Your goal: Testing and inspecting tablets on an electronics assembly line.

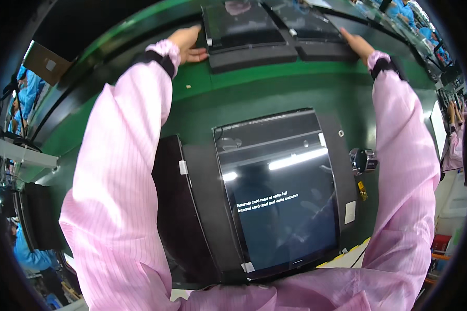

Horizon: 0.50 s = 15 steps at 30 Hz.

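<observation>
Two dark tablets, a left one [241,26] and a right one [311,23], lie side by side on black foam pads at the far edge of the green bench. My left hand [188,44] is at the left tablet's outer side, fingers spread beside its pad. My right hand [359,46] reaches to the right tablet's outer edge with fingers stretched out; its fingertips seem to touch there. Nearer me, a large tablet [285,207] with its screen lit and white text showing lies on a dark pad. Another dark tablet [184,217], screen black, is partly covered by my left sleeve.
Right of the lit tablet are a small round metal-and-black device [362,160], a yellow tag [362,191], a white label [350,212] and a small ring [341,133]. A brown board [46,63] stands at the far left. People in blue work beyond the bench.
</observation>
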Available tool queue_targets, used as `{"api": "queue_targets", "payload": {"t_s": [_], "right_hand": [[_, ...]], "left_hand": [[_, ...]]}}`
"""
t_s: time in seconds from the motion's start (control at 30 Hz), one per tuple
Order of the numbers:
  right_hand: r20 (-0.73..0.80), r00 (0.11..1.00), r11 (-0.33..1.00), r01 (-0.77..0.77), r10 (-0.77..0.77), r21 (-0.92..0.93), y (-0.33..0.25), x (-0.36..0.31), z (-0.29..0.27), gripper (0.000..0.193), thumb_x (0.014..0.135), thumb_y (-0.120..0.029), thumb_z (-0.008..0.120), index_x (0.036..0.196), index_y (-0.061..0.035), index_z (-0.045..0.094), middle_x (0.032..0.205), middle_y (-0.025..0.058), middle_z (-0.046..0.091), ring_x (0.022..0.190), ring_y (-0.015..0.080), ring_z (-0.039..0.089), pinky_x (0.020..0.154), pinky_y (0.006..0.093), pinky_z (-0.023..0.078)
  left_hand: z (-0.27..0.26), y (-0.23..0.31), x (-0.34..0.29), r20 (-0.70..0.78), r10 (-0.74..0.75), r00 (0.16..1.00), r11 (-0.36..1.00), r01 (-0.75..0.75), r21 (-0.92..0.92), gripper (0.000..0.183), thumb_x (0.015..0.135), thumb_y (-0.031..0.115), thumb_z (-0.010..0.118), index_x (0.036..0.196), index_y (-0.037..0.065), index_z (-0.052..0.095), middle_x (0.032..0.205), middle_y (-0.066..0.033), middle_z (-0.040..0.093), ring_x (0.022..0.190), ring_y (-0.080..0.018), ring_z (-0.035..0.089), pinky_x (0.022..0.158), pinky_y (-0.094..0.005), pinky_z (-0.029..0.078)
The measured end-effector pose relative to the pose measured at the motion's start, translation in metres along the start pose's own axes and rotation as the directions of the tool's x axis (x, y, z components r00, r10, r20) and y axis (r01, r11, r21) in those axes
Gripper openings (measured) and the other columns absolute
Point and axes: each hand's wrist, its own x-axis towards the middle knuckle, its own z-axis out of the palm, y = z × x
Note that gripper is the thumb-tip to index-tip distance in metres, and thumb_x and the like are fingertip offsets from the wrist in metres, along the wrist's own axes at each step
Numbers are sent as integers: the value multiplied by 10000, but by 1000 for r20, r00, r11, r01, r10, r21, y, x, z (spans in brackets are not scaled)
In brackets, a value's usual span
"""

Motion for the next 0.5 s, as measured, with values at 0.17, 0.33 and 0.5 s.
{"api": "queue_targets", "payload": {"t_s": [0.17, 0.33, 0.5], "right_hand": [[425, 905, 893, -183, -10, 411, -65, -50, -11, 688, 768, -554, 782, 1175, -13, 660, 1062, 122, 694, 927, 204, 678, 814, 300, 539], [375, 926, 914, -109, -50, 391, -104, -106, -12, 552, 805, -487, 783, 1117, -42, 688, 1008, 83, 709, 809, 132, 686, 744, 243, 555], [395, 912, 884, -93, -109, 458, -139, -163, -29, 518, 819, -450, 783, 1094, -19, 697, 991, 89, 716, 800, 133, 691, 740, 245, 560]], "left_hand": [[8, -1, 32, -56, 48, 997, 916, -22, 400, 485, 961, 512, 521, 1176, 93, 631, 982, -99, 691, 842, -188, 648, 774, -331, 525], [-76, -21, 63, 104, -26, 994, 995, 16, 95, 336, 956, 388, 611, 1070, 78, 669, 879, -96, 725, 643, -188, 682, 617, -337, 579], [-123, 8, -41, 95, 59, 994, 994, -67, 86, 285, 945, 343, 662, 1003, 64, 678, 842, -68, 711, 650, -146, 674, 601, -284, 571]]}}
